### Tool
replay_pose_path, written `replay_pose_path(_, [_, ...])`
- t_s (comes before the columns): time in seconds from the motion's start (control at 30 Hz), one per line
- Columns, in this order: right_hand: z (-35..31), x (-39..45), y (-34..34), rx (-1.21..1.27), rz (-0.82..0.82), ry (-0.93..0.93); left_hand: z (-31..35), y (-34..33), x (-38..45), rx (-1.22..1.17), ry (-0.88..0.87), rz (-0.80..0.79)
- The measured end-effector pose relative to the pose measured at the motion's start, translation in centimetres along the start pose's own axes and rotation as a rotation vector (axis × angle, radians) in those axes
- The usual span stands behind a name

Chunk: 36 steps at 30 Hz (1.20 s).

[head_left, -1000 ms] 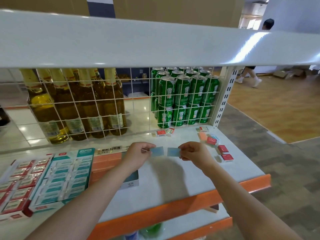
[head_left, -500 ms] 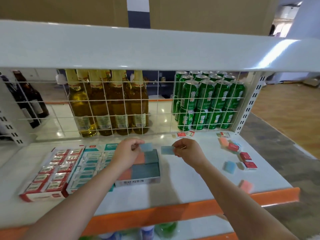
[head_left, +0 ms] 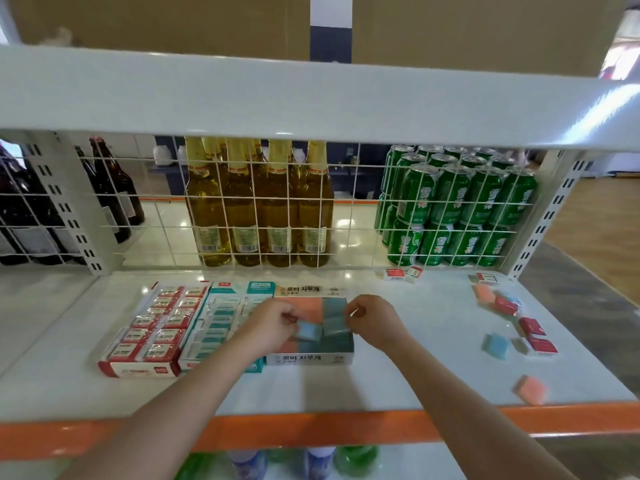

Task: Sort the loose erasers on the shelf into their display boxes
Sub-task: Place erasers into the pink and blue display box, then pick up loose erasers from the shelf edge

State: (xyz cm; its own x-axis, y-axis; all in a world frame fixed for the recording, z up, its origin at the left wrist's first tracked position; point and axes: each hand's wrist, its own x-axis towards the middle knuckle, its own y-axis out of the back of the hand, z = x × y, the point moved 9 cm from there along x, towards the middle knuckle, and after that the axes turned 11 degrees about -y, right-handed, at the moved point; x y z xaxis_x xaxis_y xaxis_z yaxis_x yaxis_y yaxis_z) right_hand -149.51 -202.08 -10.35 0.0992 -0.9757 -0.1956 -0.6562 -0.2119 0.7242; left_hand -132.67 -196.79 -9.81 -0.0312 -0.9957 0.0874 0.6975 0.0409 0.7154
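My left hand (head_left: 273,322) pinches a light blue eraser (head_left: 308,330) over the display box of orange and blue erasers (head_left: 311,358). My right hand (head_left: 372,320) pinches a second blue eraser (head_left: 334,326) right beside it, above the same box. To the left lie a teal eraser box (head_left: 221,320) and a red eraser box (head_left: 152,327). Loose erasers lie on the right of the shelf: a blue one (head_left: 496,345), an orange one (head_left: 531,389), red-sleeved ones (head_left: 531,326) and a mixed pile (head_left: 498,299).
A white wire grid (head_left: 346,216) backs the shelf, with yellow bottles (head_left: 259,209) and green cans (head_left: 457,206) behind it. Two small red-labelled erasers (head_left: 403,274) lie by the grid. The upper shelf board (head_left: 311,98) overhangs. An orange strip (head_left: 311,431) marks the front edge.
Both hands have come down and together over the orange and blue box, each still pinching its blue eraser. The view has shifted right and lower on the shelf.
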Motion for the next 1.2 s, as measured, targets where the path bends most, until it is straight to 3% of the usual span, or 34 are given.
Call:
replay_pose_path(0.2, [-0.8,-0.7,-0.4,-0.223,0.014,0.09,0.4,-0.4,0.1,0.154,-0.036,0.038])
replay_pose_path(0.4, [-1.5,-0.9,-0.4,-0.318,0.014,0.183,1.2,-0.6,0.2,0.344,-0.175,-0.061])
replay_pose_path(0.57, [-2.4,-1.0,-1.1,-0.413,-0.029,0.252,1.0,-0.9,0.4,0.387,-0.185,-0.116])
replay_pose_path(0.93, [-2.4,-1.1,-0.8,-0.355,-0.007,0.278,1.8,-1.0,0.6,0.468,-0.202,-0.085])
replay_pose_path(1.2, [1.9,-0.4,3.1,-0.278,0.093,0.151,3.9,-1.7,1.7,0.389,-0.21,-0.075])
